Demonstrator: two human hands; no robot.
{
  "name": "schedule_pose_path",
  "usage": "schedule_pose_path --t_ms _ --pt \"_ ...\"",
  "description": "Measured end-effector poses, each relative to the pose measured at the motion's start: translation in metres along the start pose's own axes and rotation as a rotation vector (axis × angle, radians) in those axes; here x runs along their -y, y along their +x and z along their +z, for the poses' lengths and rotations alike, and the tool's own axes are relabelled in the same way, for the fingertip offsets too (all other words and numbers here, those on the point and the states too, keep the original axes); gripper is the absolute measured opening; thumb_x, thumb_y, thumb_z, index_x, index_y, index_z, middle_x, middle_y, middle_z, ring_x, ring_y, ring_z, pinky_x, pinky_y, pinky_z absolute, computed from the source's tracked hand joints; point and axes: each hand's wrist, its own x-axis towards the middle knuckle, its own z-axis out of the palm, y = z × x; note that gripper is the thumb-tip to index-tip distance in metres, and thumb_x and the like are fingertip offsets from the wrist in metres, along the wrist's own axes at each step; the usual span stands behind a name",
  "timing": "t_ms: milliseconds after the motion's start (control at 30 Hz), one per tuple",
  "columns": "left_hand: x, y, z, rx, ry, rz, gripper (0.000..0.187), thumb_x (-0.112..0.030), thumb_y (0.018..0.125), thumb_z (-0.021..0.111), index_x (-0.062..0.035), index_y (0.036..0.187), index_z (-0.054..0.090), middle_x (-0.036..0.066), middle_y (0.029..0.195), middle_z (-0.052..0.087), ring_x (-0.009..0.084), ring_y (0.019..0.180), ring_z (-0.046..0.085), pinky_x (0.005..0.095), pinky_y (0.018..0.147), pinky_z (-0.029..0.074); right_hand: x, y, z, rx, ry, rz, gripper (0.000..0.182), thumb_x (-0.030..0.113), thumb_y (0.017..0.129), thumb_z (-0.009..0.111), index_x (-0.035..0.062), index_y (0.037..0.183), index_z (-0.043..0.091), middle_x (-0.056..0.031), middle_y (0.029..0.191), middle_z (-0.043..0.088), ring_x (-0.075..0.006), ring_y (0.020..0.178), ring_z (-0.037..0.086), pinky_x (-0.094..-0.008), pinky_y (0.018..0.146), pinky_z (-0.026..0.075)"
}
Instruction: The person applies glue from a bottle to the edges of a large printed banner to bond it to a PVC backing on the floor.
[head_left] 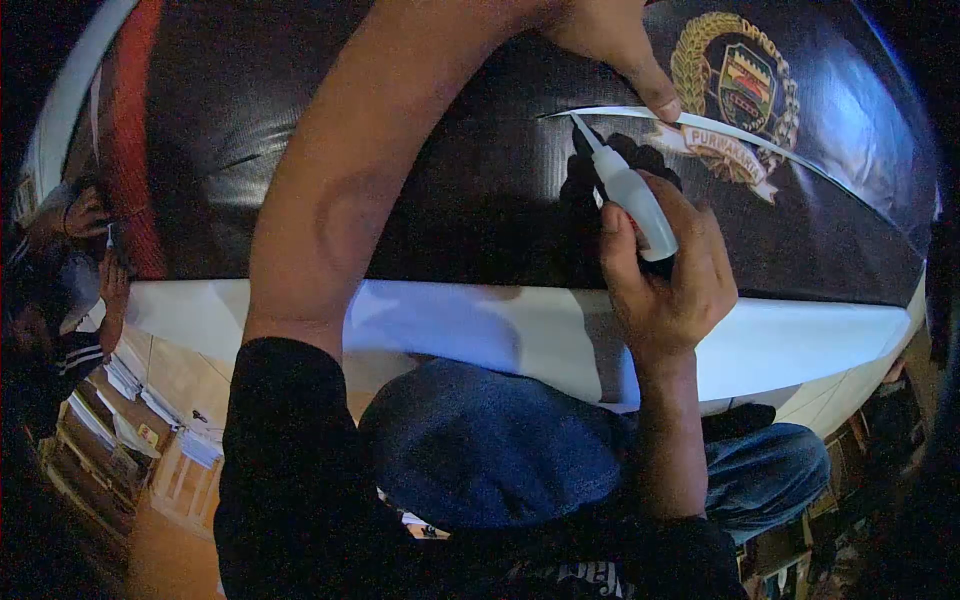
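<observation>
Right hand grips white squeeze bottle, nozzle tip at white strip on black banner. Left hand fingers press strip just above nozzle. Gold crest right of them.

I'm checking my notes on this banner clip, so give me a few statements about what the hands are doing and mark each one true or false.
1. The right hand holds a small white squeeze bottle. True.
2. The bottle's nozzle points down toward the person's knees. False: it points up and left, at the edge of the thin white strip.
3. The left hand presses a fingertip onto the white strip. True.
4. The gold crest lies left of both hands. False: it lies to their right.
5. The work surface is a dark printed banner. True.
</observation>
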Motion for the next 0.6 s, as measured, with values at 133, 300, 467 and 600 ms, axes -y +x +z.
schedule_pose_path --t_ms 133,300,467,600 --pt "-0.001 0.004 0.006 -0.02 0.019 -0.059 0.126 -0.079 0.06 0.062 -0.0104 0.15 0.006 0.028 0.152 -0.003 0.0387 0.142 -0.007 0.0565 0.112 -0.008 -0.006 0.0 0.006 -0.089 0.029 -0.053 0.028 0.01 0.072 0.076 0.0018 0.096 0.065 -0.0118 0.079 0.064 -0.0254 0.066 0.062 -0.0343 0.06 0.05" --pt "0.009 0.009 0.018 -0.021 0.024 -0.045 0.128 -0.079 0.058 0.064 -0.0096 0.15 0.007 0.027 0.152 -0.001 0.0384 0.143 -0.006 0.0572 0.112 -0.007 -0.006 -0.001 0.005 -0.084 0.009 -0.037 0.028 0.01 0.072 0.076 0.0022 0.097 0.065 -0.0113 0.08 0.065 -0.0256 0.066 0.062 -0.0344 0.06 0.051" --pt "-0.003 -0.002 0.001 -0.03 0.044 0.004 0.129 -0.077 0.057 0.066 -0.0091 0.15 0.008 0.027 0.153 0.0 0.0381 0.143 -0.005 0.058 0.112 -0.005 -0.002 -0.001 0.003 -0.037 -0.031 -0.01 0.029 0.009 0.072 0.076 0.0022 0.098 0.065 -0.0112 0.08 0.064 -0.0258 0.067 0.062 -0.0343 0.061 0.051" --pt "0.007 0.008 0.021 -0.036 -0.011 -0.042 0.128 -0.076 0.058 0.066 -0.009 0.15 0.008 0.028 0.152 0.0 0.0388 0.143 -0.005 0.0581 0.112 -0.005 -0.006 -0.002 0.002 -0.06 -0.002 -0.012 0.03 0.01 0.072 0.077 0.0022 0.099 0.065 -0.0114 0.08 0.064 -0.0255 0.066 0.062 -0.0338 0.061 0.05"
